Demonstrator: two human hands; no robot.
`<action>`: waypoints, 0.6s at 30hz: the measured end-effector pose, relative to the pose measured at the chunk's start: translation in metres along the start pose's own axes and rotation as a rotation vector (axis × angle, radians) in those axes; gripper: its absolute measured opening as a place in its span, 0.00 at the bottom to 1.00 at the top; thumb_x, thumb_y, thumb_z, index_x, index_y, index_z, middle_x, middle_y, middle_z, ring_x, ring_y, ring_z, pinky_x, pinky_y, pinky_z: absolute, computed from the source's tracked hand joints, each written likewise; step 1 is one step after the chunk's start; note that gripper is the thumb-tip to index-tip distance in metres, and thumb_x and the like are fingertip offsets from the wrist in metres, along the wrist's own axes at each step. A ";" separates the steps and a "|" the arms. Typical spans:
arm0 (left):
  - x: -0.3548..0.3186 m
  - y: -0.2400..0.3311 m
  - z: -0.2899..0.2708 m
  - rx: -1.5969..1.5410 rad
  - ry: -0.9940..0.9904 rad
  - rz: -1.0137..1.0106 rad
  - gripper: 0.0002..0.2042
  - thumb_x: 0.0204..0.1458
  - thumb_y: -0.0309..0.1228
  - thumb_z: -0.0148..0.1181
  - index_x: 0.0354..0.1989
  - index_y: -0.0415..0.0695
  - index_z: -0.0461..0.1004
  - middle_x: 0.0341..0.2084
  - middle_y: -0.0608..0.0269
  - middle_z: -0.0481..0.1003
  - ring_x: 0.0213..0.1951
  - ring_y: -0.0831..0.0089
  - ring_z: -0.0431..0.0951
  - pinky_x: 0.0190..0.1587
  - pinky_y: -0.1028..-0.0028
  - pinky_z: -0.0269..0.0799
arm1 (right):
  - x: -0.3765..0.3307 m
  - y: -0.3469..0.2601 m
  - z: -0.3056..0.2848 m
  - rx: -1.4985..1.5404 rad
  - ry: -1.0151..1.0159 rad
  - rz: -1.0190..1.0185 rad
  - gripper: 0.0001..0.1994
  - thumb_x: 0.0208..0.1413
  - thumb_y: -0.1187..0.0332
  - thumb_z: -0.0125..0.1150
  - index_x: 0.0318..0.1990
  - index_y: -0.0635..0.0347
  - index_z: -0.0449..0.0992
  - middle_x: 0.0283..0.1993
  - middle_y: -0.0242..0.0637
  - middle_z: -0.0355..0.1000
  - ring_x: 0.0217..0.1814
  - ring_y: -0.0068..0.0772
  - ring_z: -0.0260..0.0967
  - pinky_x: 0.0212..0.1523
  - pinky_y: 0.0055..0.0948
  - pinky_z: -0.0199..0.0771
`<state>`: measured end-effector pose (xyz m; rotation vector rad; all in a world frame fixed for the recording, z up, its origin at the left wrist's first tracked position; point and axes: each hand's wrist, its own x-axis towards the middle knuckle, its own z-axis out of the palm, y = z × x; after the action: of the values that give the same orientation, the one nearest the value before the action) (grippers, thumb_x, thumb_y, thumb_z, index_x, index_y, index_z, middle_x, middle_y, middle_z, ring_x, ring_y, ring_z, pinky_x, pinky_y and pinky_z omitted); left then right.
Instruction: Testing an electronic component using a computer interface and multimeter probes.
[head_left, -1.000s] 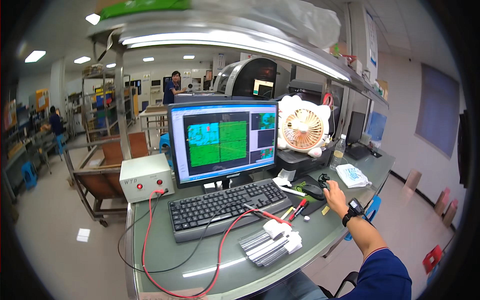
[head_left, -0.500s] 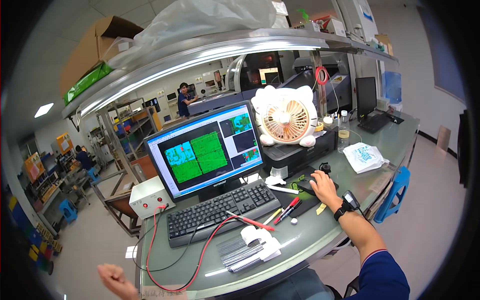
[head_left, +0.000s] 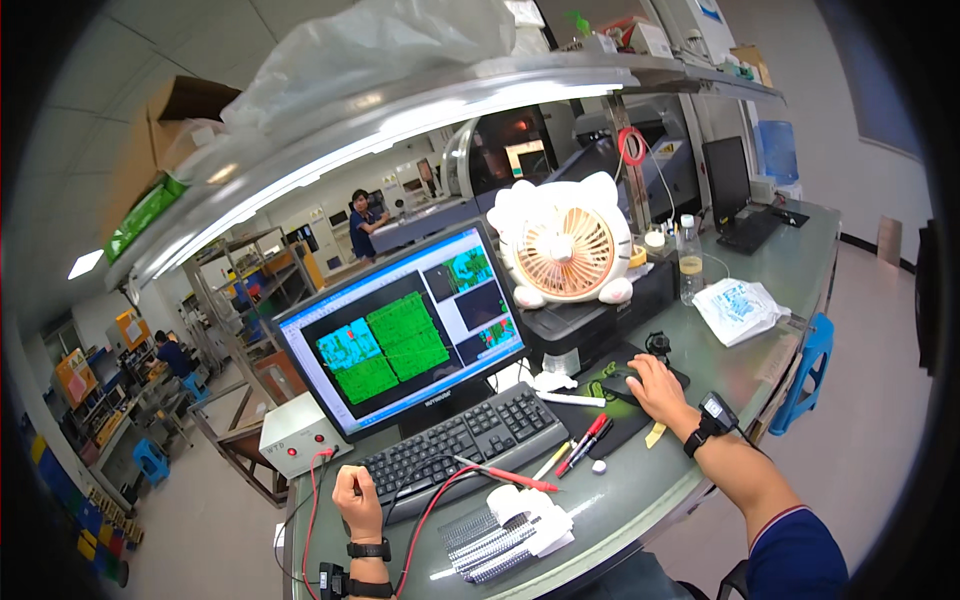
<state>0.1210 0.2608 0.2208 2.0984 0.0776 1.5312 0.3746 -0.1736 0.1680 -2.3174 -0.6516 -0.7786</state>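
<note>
My right hand [head_left: 662, 395] rests over a dark computer mouse [head_left: 624, 384] on a black pad, its fingers curved around it. In front of the keyboard's left end, my left hand [head_left: 358, 498] is raised in a closed fist, with nothing showing in it. The black keyboard [head_left: 470, 437] lies before a monitor [head_left: 390, 350] that displays a green and cyan board layout. A red test probe [head_left: 512, 478] lies against the keyboard's front edge, its cable looping toward my left wrist. Both wrists wear black straps with small devices.
Clear-and-dark ribbed strips [head_left: 482, 545] and white paper pieces [head_left: 548, 525] lie at the front. Pens [head_left: 585, 445] and a white cap [head_left: 599, 467] sit near the pad. Behind stand a white box [head_left: 297, 436], a cat-shaped fan [head_left: 565, 250], a bottle [head_left: 690, 262] and a white bag [head_left: 738, 308].
My left hand has moved up and right from beyond the desk's left edge to the keyboard's front, still closed. My right hand stays on the mouse. The whole view has shifted slightly.
</note>
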 end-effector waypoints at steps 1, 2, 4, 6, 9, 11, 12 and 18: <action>-0.003 0.002 0.001 -0.004 -0.011 -0.010 0.10 0.55 0.26 0.53 0.22 0.40 0.62 0.18 0.63 0.62 0.20 0.73 0.60 0.24 0.73 0.56 | 0.001 -0.001 -0.001 0.001 -0.011 0.009 0.17 0.58 0.61 0.54 0.51 0.58 0.69 0.56 0.41 0.63 0.59 0.45 0.61 0.55 0.41 0.64; 0.001 0.006 0.003 0.037 0.001 0.008 0.08 0.53 0.24 0.54 0.25 0.40 0.64 0.21 0.63 0.64 0.21 0.73 0.61 0.24 0.73 0.58 | 0.004 -0.002 -0.001 -0.004 -0.007 -0.002 0.17 0.58 0.61 0.54 0.52 0.58 0.69 0.56 0.41 0.63 0.59 0.45 0.62 0.56 0.41 0.64; 0.000 0.008 0.006 0.078 0.007 0.017 0.05 0.52 0.22 0.55 0.27 0.40 0.65 0.23 0.63 0.66 0.21 0.73 0.63 0.25 0.73 0.60 | 0.003 -0.003 -0.004 0.004 -0.042 0.016 0.17 0.58 0.61 0.54 0.52 0.58 0.68 0.57 0.41 0.63 0.59 0.46 0.62 0.56 0.40 0.64; 0.002 0.005 0.012 0.086 0.035 0.080 0.06 0.49 0.19 0.57 0.30 0.41 0.66 0.26 0.63 0.67 0.23 0.72 0.64 0.28 0.74 0.62 | 0.004 -0.004 -0.004 0.002 -0.055 0.023 0.17 0.58 0.61 0.54 0.52 0.58 0.68 0.57 0.41 0.63 0.59 0.46 0.62 0.57 0.40 0.64; -0.001 0.004 0.013 0.091 -0.003 0.014 0.06 0.50 0.20 0.59 0.30 0.40 0.67 0.25 0.62 0.68 0.23 0.72 0.66 0.29 0.74 0.64 | 0.004 -0.001 0.000 0.000 -0.060 0.015 0.17 0.58 0.62 0.54 0.52 0.58 0.68 0.57 0.42 0.63 0.59 0.46 0.62 0.57 0.40 0.64; -0.003 0.003 0.013 0.092 -0.031 -0.075 0.06 0.51 0.23 0.60 0.30 0.40 0.68 0.23 0.63 0.68 0.24 0.72 0.69 0.29 0.74 0.66 | 0.007 -0.003 -0.001 0.003 -0.044 -0.014 0.17 0.58 0.62 0.54 0.52 0.59 0.68 0.57 0.43 0.64 0.59 0.47 0.62 0.57 0.40 0.64; -0.003 -0.001 0.013 0.064 -0.027 -0.065 0.06 0.53 0.23 0.60 0.30 0.40 0.67 0.21 0.65 0.69 0.21 0.76 0.69 0.26 0.76 0.65 | 0.007 -0.004 -0.001 -0.005 -0.056 -0.006 0.17 0.58 0.62 0.54 0.52 0.59 0.68 0.57 0.43 0.64 0.59 0.47 0.62 0.57 0.40 0.64; -0.002 0.007 0.007 -0.062 -0.077 -0.254 0.08 0.55 0.25 0.59 0.29 0.41 0.65 0.13 0.72 0.65 0.15 0.86 0.64 0.20 0.82 0.58 | 0.006 -0.006 -0.001 0.031 -0.077 0.008 0.17 0.58 0.62 0.53 0.52 0.59 0.68 0.57 0.43 0.63 0.60 0.46 0.61 0.59 0.39 0.62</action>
<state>0.1251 0.2518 0.2208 2.0092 0.2552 1.2860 0.3750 -0.1681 0.1752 -2.3301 -0.6835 -0.6738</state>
